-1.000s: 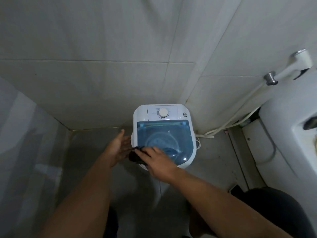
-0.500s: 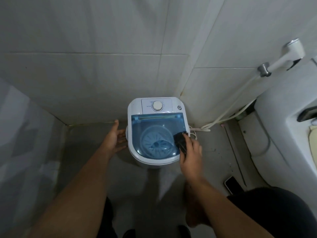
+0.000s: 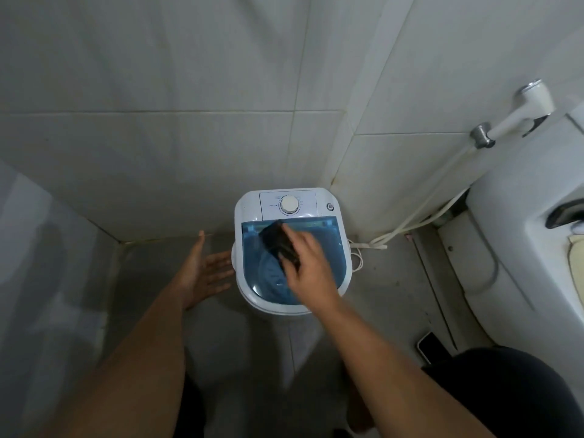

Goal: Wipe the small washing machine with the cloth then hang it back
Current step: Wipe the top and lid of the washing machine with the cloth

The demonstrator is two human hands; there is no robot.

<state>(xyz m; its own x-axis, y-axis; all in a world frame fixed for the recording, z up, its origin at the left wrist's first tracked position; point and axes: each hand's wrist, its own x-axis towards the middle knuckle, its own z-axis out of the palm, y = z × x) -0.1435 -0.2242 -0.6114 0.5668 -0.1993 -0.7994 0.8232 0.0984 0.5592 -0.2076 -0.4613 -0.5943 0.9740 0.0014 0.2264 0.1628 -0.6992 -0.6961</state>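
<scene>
Tiled corner hems washing machine [image 3: 292, 248]; floor open left, front.

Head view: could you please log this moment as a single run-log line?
phase: wiping | right hand: presses dark cloth on blue lid | left hand: open beside washing machine | hang-back: not yet done

Cloth [image 3: 278, 245] moved from lid's right edge to back.

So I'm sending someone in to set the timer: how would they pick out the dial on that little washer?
In the tiled corner stands the small washing machine, white with a blue see-through lid. Behind the lid, on the white panel nearest the wall, sits the dial: round, white and central. The only other control, a small dark button, lies to its right.
</scene>
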